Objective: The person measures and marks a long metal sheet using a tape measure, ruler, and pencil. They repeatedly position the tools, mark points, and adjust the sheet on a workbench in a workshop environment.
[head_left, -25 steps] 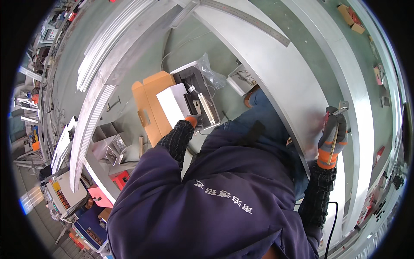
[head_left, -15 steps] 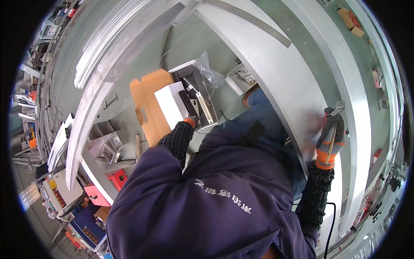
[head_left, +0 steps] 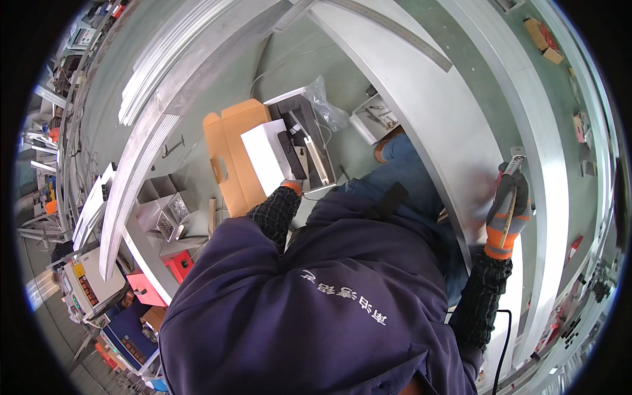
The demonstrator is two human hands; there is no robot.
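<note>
"Centrally, which object is shown?"

"A black oblong piece [head_left: 289,155]. It appears over the open box, between a white block [head_left: 260,161] and a long cream bar [head_left: 317,158]; whether it rests in the dark lining [head_left: 289,110] or is raised above it cannot be told."

"And the left grip [head_left: 292,185]?"

"Gloved, with an orange cuff, at the near end of the black piece. The fingertips are largely hidden, so one cannot tell whether they are clamped on it or merely beside it."

"The right grip [head_left: 507,194]?"

"Closed around a metal-headed tool [head_left: 517,158], whose head projects beyond the grey glove. A slim yellowish strip [head_left: 510,214] lies along that glove toward the wrist. The hand is near the far edge of a broad metal beam [head_left: 421,99]."

"What adjoins the box?"

"On its left, a brown cardboard flap [head_left: 235,155] spreads open; at its upper right, a crumpled clear bag [head_left: 327,113]. Farther right, a small tray [head_left: 362,131] of metal parts stands on the floor [head_left: 197,155], just beside the beam."

"And the margins?"

"A steel ruler [head_left: 395,33] lies along the beam's upper end. At left, well apart from the hands, is a compartmented metal holder [head_left: 155,197]."
</note>
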